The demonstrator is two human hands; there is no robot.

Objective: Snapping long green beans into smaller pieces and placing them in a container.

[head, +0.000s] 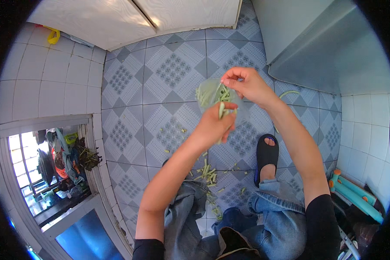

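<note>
A clear plastic bag [209, 92] with cut green vegetable stems in it hangs in front of me, above the tiled floor. My right hand [247, 84] pinches the bag's rim between thumb and fingers. Close below the bag's opening, my left hand [218, 123] is closed around several pale green stem pieces [221, 110]. More cut stems [209, 174] lie scattered on the floor between my feet. One long curved green stem [289, 93] rests on the tiles to the right, beyond my slippered foot.
White cabinet doors [188, 16] stand at the far side, and a grey appliance or cabinet panel [312, 48] at the right. A turquoise folding object [356, 196] leans by the right wall. At the left is a framed window or door [45, 120] with hanging items behind it.
</note>
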